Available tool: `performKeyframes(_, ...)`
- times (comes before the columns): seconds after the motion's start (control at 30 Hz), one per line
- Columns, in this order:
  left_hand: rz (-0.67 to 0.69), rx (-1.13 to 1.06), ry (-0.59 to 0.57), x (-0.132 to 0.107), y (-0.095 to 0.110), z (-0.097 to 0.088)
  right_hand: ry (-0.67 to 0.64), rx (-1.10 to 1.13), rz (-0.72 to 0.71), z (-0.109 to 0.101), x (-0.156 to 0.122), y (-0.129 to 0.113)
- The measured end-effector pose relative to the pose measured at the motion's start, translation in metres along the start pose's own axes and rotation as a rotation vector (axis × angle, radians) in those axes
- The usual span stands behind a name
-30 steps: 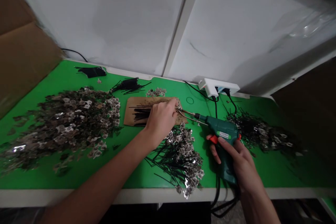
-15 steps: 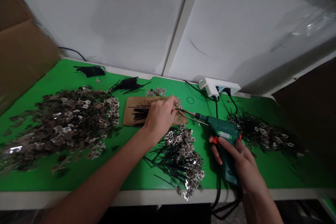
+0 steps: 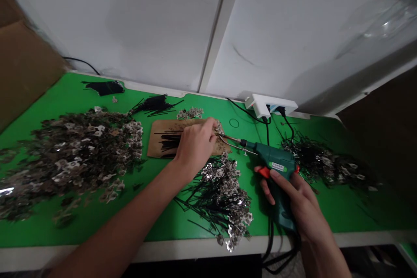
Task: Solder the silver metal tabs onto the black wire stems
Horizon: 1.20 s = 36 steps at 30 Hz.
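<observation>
My right hand [image 3: 301,202] is wrapped round the handle of a green soldering gun [image 3: 275,156] with a red trigger [image 3: 264,172]. Its thin metal tip reaches left to the fingertips of my left hand [image 3: 197,141]. Those fingers are pinched together over a brown board [image 3: 154,143]; what sits between them is too small and hidden to make out. Black wires [image 3: 170,142] lie on the board, partly under my left hand. Just in front of the board spreads a heap of black wires with small metal pieces on their ends [image 3: 228,195].
A big pile of small metal pieces [image 3: 81,152] covers the left of the green table [image 3: 182,226]. Black wire bundles [image 3: 106,87] lie behind it. A white power strip [image 3: 272,105] stands at the back, near another wired heap [image 3: 325,163] on the right. Cardboard [image 3: 29,52] rises at left.
The view has shifted slightly, so things on the table appear a little further left. The red trigger stands further out from the handle. Both hands keep their places at the board and the soldering gun.
</observation>
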<state>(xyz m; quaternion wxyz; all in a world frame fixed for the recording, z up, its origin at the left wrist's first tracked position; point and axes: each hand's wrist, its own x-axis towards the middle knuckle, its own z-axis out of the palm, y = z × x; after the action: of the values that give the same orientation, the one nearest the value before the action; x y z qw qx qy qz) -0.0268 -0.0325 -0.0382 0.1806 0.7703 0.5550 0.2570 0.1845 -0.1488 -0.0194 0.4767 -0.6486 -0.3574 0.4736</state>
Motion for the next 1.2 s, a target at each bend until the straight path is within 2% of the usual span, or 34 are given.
performKeyframes(0.67,0.004,-0.002,0.061,-0.002,0.001,0.002,0.011,-0.003,0.019,0.0,0.001,0.0)
performKeyframes(0.87,-0.003,-0.001,0.043,-0.001,0.001,0.001,0.013,-0.012,0.011,0.0,0.001,0.0)
performKeyframes(1.07,-0.01,0.004,0.019,-0.001,0.002,-0.001,0.091,-0.002,-0.067,0.008,-0.008,0.004)
performKeyframes(1.2,-0.018,0.017,-0.003,-0.001,0.002,-0.001,0.132,0.026,-0.064,0.011,-0.015,0.005)
